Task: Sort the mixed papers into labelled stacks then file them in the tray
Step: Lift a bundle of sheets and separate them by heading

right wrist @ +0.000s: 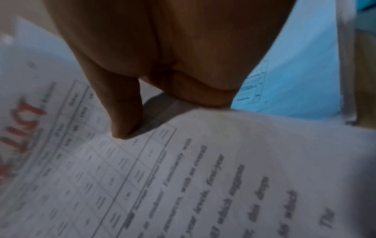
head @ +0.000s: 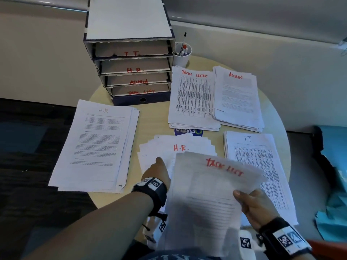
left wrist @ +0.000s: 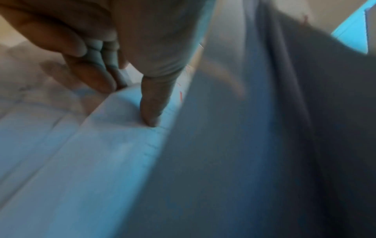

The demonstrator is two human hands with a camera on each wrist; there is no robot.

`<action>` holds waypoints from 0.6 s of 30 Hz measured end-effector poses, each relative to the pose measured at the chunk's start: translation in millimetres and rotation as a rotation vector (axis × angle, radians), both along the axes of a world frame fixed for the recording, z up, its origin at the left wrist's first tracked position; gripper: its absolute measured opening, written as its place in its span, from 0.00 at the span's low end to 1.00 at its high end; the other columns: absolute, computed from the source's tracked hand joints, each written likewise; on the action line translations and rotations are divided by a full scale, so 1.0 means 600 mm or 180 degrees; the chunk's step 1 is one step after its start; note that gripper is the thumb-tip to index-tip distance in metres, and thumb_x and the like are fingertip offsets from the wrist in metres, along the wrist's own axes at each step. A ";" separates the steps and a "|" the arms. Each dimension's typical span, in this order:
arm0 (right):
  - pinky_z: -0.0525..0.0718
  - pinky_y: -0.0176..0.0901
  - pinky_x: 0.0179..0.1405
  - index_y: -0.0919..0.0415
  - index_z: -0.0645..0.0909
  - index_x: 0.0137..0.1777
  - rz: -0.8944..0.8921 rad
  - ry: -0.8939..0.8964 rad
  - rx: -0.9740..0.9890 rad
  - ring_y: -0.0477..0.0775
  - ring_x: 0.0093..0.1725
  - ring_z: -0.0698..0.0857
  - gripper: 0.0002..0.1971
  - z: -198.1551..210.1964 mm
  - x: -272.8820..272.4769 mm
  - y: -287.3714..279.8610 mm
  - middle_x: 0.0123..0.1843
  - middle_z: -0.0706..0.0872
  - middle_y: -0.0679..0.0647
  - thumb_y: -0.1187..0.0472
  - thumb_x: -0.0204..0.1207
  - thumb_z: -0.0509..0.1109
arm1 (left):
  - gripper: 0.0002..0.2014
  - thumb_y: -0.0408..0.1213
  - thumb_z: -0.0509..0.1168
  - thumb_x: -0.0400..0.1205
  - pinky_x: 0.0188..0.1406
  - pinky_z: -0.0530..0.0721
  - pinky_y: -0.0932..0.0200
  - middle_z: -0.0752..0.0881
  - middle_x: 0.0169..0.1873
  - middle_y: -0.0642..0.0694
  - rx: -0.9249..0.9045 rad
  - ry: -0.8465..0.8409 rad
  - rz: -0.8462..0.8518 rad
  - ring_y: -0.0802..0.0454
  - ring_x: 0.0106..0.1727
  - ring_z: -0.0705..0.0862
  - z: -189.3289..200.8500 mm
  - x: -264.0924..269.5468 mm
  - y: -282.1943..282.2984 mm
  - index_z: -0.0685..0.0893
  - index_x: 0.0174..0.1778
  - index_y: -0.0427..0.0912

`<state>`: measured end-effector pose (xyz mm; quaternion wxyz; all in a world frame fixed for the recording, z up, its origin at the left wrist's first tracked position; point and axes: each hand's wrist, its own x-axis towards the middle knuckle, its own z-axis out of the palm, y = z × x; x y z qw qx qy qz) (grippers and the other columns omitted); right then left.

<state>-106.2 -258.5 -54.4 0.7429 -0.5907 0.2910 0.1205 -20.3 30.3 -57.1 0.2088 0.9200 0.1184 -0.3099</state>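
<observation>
Your right hand (head: 253, 207) pinches a sheet marked "Task List" (head: 212, 186), thumb on top, lifted above the mixed pile (head: 159, 147) on the surface (head: 150, 119). Your left hand (head: 159, 172) rests on that pile, one finger pressing its top page, which reads "H.R.". Beyond the pile and to its right lies the Task Lists stack (head: 191, 98), beside the filing tray (head: 131, 72). Carry the sheet flat there, square its edges, and keep the pile pinned.
</observation>
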 end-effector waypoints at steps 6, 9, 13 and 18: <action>0.86 0.57 0.54 0.72 0.85 0.30 0.0629 0.0085 0.0225 0.73 0.56 0.87 0.06 0.025 0.004 -0.015 0.51 0.89 0.71 0.76 0.63 0.67 | 0.15 0.37 0.70 0.76 0.27 0.70 0.58 0.75 0.30 0.51 -0.0740 -0.0448 0.0407 0.49 0.30 0.73 -0.018 -0.016 0.020 0.67 0.39 0.49; 0.86 0.61 0.50 0.72 0.86 0.32 0.0688 0.0113 0.0176 0.75 0.56 0.86 0.09 0.027 0.006 -0.006 0.55 0.87 0.75 0.66 0.52 0.75 | 0.21 0.38 0.73 0.77 0.28 0.64 0.60 0.68 0.25 0.54 -0.1406 -0.0711 0.0529 0.52 0.30 0.66 -0.028 -0.024 0.044 0.66 0.29 0.49; 0.89 0.54 0.34 0.70 0.87 0.32 0.0448 -0.0106 0.0253 0.75 0.54 0.86 0.08 0.027 0.013 0.020 0.52 0.88 0.71 0.65 0.57 0.78 | 0.19 0.39 0.73 0.79 0.26 0.68 0.61 0.72 0.21 0.56 -0.1827 -0.0892 0.0700 0.56 0.25 0.67 -0.021 -0.030 0.075 0.73 0.26 0.49; 0.84 0.53 0.43 0.68 0.88 0.27 0.0325 0.0091 0.0632 0.49 0.56 0.88 0.11 0.050 0.032 0.040 0.61 0.89 0.48 0.78 0.65 0.69 | 0.15 0.36 0.70 0.81 0.32 0.70 0.64 0.75 0.27 0.57 -0.2038 -0.1342 -0.0123 0.59 0.30 0.70 0.007 -0.050 0.093 0.74 0.31 0.51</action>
